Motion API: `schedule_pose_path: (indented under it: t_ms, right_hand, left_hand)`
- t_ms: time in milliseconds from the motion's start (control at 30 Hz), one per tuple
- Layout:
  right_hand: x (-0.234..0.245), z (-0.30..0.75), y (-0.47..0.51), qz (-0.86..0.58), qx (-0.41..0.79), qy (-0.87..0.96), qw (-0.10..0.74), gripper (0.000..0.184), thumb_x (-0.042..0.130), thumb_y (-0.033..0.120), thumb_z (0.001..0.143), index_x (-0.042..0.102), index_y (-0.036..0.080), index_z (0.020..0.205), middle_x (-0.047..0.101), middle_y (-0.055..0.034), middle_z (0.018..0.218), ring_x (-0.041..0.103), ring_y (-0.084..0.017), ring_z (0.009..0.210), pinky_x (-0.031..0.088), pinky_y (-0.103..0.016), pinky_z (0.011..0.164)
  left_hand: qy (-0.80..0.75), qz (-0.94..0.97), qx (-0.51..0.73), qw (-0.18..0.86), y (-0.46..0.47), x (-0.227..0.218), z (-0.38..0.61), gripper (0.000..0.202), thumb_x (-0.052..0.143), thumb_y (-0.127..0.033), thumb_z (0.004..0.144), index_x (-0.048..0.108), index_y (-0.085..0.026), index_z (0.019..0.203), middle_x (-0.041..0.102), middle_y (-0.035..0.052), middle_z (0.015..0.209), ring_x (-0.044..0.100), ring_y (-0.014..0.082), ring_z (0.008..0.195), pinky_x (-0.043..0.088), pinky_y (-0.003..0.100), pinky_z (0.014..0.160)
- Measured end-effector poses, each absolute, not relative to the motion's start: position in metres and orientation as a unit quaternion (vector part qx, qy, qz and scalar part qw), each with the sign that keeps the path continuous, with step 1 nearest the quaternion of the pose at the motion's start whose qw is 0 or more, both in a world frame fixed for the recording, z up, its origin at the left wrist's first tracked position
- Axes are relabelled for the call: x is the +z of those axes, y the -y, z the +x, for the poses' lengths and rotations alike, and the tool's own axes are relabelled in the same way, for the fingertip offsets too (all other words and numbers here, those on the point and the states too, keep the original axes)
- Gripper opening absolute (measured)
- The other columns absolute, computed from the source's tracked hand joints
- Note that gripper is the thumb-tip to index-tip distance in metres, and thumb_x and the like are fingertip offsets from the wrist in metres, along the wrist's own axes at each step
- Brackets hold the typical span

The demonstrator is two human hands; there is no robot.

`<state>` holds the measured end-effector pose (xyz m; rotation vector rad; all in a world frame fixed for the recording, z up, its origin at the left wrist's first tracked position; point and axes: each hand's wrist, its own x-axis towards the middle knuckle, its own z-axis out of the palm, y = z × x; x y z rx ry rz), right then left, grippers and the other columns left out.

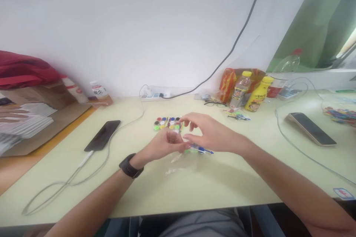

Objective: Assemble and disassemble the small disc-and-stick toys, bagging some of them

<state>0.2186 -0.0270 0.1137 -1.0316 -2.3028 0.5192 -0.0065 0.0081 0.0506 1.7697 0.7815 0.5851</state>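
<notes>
My left hand (165,143), with a black watch on its wrist, pinches a clear plastic bag (178,161) that hangs above the table. Small blue, white and green plastic pieces (204,150) show beside its fingertips; whether they lie in the bag or on the table, I cannot tell. Curved over them from the right is my right hand (208,131), thumb and fingers apart, holding nothing that I can see. Just behind both hands stands a group of small round colored caps (164,123) in rows, partly covered by my fingers.
A black phone (102,136) on a white cable lies to the left, another phone (313,129) to the right. Bottles (258,94), glasses (215,103) and a bagged set of pieces (236,114) sit at the back right. Another person's hand (11,113) rests on white stacks at far left.
</notes>
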Motion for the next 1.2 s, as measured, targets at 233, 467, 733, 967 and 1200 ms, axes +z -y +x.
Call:
schedule_pose_path:
  t_ms: [233,467,733,967,1200]
  right_hand:
    - [0.146,0.228,0.003,-0.372,0.218,0.845,0.316,0.006,0.064,0.016,0.087,0.067,0.02,0.083,0.074,-0.0043,0.089,0.067,-0.021,0.088,0.053,-0.034,0.08]
    - [0.152,0.246,-0.019,-0.378,0.213,0.812,0.39,0.004,0.063,0.022,0.09,0.06,0.02,0.089,0.071,-0.0042,0.089,0.065,-0.019,0.083,0.053,-0.032,0.076]
    - [0.155,0.274,-0.025,-0.362,0.3,0.827,0.308,0.025,0.07,0.04,0.093,0.07,0.02,0.108,0.076,-0.0046,0.092,0.07,-0.02,0.085,0.053,-0.03,0.073]
    - [0.154,0.267,-0.028,-0.273,0.372,0.877,0.132,0.031,0.068,0.043,0.095,0.076,0.026,0.121,0.079,-0.0033,0.106,0.073,-0.02,0.098,0.056,-0.027,0.079]
    - [0.141,0.259,-0.038,-0.241,0.391,0.878,0.136,0.037,0.081,0.041,0.083,0.078,0.024,0.117,0.079,-0.0025,0.1,0.07,-0.017,0.082,0.053,-0.025,0.071]
  left_hand:
    - [-0.274,0.796,0.214,0.495,-0.033,0.112,-0.01,0.039,0.075,-0.054,0.087,0.077,-0.019,0.102,0.077,0.0128,0.1,0.07,0.0252,0.088,0.053,0.033,0.073]
    - [-0.132,0.615,0.159,0.761,-0.069,0.098,0.022,0.099,0.065,-0.088,0.071,0.056,-0.027,0.148,0.056,0.0196,0.149,0.056,0.0424,0.131,0.048,0.049,0.099]
    - [-0.091,0.629,0.136,0.76,-0.089,0.076,0.037,0.077,0.062,-0.073,0.084,0.058,-0.025,0.143,0.059,0.0194,0.142,0.063,0.0303,0.11,0.049,0.042,0.093]
    - [-0.151,0.674,0.121,0.713,-0.09,0.072,0.031,0.058,0.07,-0.06,0.085,0.068,-0.023,0.129,0.066,0.0173,0.132,0.065,0.0291,0.106,0.05,0.039,0.086]
    - [-0.153,0.711,0.115,0.676,-0.085,0.077,0.035,0.055,0.071,-0.059,0.087,0.069,-0.024,0.13,0.07,0.0161,0.122,0.065,0.0317,0.115,0.049,0.042,0.094]
